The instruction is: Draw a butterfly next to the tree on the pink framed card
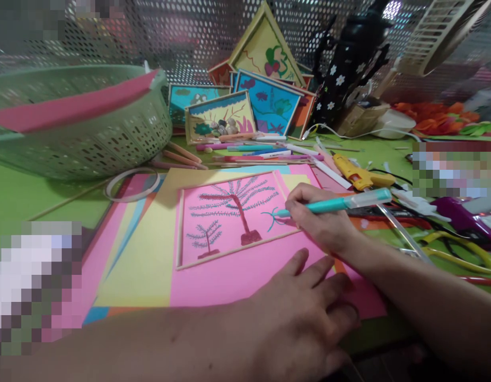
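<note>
Right hand (pixel 317 220): closed around the teal marker (pixel 341 203), gripping it near the tip, over the right side of the pink sheet (pixel 245 270).
Left hand (pixel 305 313): open and flat, fingers loosely spread, palm down on the near edge of the pink sheet; it holds nothing.
Teal marker: tilted, back end pointing right and away from the pink sheet; its tip meets a small teal branching mark (pixel 271 216) on that sheet.
Pink sheet: lies flat on the green counter (pixel 15 196), on top of a yellow sheet (pixel 146 254) and other coloured sheets.
Stick frame (pixel 180 228): thin wooden sticks on the pink sheet, enclosing 2 drawn trees, 1 large (pixel 237 204) and 1 small (pixel 208 239).
Tape ring (pixel 132 184): just off the pink sheet's far left corner.
Green basket (pixel 94 132): farther left of the pink sheet, with a pink strip (pixel 70 106) lying across it.
Loose markers (pixel 249 151): in a row just behind the pink sheet.
Framed pictures (pixel 221 116): propped upright behind the pink sheet, beyond the loose markers.
Yellow glue gun (pixel 354 172): near the pink sheet's far right corner.
</note>
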`<state>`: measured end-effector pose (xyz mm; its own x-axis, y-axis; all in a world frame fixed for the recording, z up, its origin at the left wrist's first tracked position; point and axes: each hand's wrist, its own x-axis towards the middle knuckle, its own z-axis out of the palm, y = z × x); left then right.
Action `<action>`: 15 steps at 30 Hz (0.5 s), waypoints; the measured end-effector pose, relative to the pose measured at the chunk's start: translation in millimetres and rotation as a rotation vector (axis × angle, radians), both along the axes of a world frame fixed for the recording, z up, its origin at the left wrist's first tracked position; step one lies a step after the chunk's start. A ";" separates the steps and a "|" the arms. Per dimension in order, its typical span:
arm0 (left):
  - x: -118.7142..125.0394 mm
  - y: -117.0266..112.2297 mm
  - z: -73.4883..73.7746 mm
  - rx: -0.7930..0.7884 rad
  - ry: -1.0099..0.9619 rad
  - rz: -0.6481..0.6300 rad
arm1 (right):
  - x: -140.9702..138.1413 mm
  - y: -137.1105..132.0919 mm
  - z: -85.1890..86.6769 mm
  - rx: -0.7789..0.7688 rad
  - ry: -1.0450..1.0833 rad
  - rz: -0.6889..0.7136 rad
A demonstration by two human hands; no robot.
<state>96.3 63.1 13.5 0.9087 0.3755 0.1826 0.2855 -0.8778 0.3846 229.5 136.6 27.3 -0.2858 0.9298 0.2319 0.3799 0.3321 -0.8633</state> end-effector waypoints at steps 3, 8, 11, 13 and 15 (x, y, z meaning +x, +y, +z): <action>-0.4 -0.4 -2.6 0.029 -0.026 0.004 | 1.6 3.2 -2.0 0.010 0.024 -0.058; 1.1 -0.9 -3.8 0.035 -0.024 0.002 | 4.3 7.3 -6.5 0.013 0.065 -0.071; 1.4 -1.2 -2.3 0.035 -0.013 -0.003 | 4.6 7.4 -6.2 0.006 0.066 -0.064; 1.2 -1.3 -1.7 0.039 -0.012 0.001 | 4.5 6.7 -5.2 -0.002 0.054 -0.059; 1.1 -1.3 -1.9 0.043 -0.014 0.004 | 4.4 6.1 -4.2 -0.012 0.048 -0.054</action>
<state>97.4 61.8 11.6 0.9043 0.3706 0.2117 0.2838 -0.8926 0.3505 233.9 142.7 23.1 -0.2243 0.9463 0.2330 0.3549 0.3020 -0.8848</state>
